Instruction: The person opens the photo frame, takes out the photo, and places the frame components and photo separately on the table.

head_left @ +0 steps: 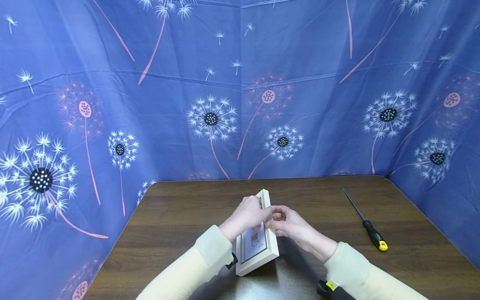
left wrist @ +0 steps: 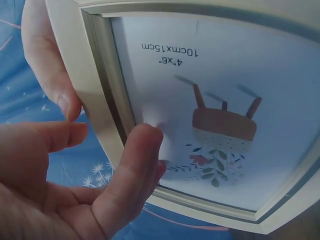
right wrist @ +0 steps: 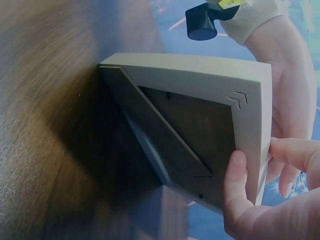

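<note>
A white picture frame (head_left: pixel 258 261) is held tilted at the tabletop, its glazed front turned to the left. Behind the glass is a print (left wrist: pixel 223 122) of a potted plant, with "4"x6" 10cmx15cm" on it. My left hand (head_left: pixel 247 216) touches the front glass with its fingers, the thumb beside the frame's edge. On the other side, my right hand (head_left: pixel 296 227) pinches the frame's side edge, one finger on the rear. The right wrist view shows the dark backing board (right wrist: pixel 200 120) and a slanting stand leg (right wrist: pixel 155 120).
A screwdriver (head_left: pixel 371 231) with a black and yellow handle lies on the right of the brown wooden table (head_left: pixel 187 204). A blue dandelion-patterned cloth (head_left: pixel 161 112) hangs behind the table and along its sides.
</note>
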`<state>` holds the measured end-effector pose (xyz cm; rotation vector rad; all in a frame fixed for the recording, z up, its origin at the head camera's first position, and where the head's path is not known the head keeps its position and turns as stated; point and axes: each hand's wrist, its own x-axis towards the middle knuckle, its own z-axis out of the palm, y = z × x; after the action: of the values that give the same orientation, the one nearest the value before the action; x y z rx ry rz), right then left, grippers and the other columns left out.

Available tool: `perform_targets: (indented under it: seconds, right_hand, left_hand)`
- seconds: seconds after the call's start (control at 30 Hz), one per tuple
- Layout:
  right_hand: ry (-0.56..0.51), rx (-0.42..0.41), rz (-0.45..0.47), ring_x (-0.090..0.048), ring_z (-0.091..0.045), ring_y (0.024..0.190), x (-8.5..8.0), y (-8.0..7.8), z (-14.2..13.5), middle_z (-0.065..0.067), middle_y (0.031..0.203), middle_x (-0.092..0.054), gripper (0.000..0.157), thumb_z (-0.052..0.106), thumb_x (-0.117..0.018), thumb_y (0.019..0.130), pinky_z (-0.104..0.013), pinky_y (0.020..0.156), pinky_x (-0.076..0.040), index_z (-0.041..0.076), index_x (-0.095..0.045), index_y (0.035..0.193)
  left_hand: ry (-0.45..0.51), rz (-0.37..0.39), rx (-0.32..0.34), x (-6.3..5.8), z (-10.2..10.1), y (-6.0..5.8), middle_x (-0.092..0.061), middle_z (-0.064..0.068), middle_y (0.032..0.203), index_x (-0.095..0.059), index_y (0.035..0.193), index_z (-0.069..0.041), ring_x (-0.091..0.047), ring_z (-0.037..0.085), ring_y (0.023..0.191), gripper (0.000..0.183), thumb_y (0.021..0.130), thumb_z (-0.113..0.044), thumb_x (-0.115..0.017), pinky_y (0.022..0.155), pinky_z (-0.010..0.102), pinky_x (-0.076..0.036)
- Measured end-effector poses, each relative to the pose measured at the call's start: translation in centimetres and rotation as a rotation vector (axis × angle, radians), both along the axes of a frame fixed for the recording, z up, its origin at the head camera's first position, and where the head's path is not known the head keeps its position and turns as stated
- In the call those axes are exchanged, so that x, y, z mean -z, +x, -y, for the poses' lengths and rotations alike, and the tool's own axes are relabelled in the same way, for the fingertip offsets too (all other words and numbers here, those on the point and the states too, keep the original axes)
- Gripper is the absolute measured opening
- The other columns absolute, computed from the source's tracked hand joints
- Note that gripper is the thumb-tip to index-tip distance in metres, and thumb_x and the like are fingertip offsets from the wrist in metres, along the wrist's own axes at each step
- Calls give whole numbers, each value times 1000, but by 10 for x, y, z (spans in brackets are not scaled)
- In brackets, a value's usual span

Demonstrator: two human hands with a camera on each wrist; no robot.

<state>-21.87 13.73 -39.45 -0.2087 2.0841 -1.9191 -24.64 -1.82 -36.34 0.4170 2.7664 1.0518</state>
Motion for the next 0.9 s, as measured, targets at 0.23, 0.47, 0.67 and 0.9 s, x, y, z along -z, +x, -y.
perform_targets:
  seconds: [0.23, 0.47, 0.67, 0.9]
  right_hand:
    - [-21, -10, 14, -60, -15, 89, -2, -2, 4, -18, 116, -50, 61, 9, -65, 84, -28, 77, -55, -11, -33, 133]
    - [-75, -52, 7, -61, -15, 90, -2, -3, 5, -16, 115, -51, 61, 5, -58, 86, -31, 78, -56, -12, -29, 137]
    - [-103, -64, 23, -58, -14, 83, -3, -1, 5, -11, 108, -51, 59, 0, -46, 86, -29, 76, -55, -12, -24, 140]
    - [-140, -80, 29, -59, -15, 83, 0, -1, 3, -6, 104, -55, 57, 2, -45, 89, -29, 77, -55, -11, -23, 141]
  left_hand:
    - [-5, -30, -33, 0, -4, -1, -56, 3, 46, -56, 65, -7, -63, 21, 42, 36, 87, -35, -64, 30, 21, -42]
    - [-24, -45, -69, 0, -7, -3, -54, 4, 47, -59, 73, -4, -60, 20, 39, 29, 83, -29, -71, 28, 19, -39]
    - [-40, -32, -84, 1, -8, -4, -56, 6, 52, -59, 73, -3, -59, 18, 37, 30, 80, -27, -75, 30, 22, -43]
    - [-18, -10, -98, 2, -7, -5, -57, 6, 55, -60, 78, -3, -59, 18, 37, 22, 81, -21, -71, 31, 22, -45]
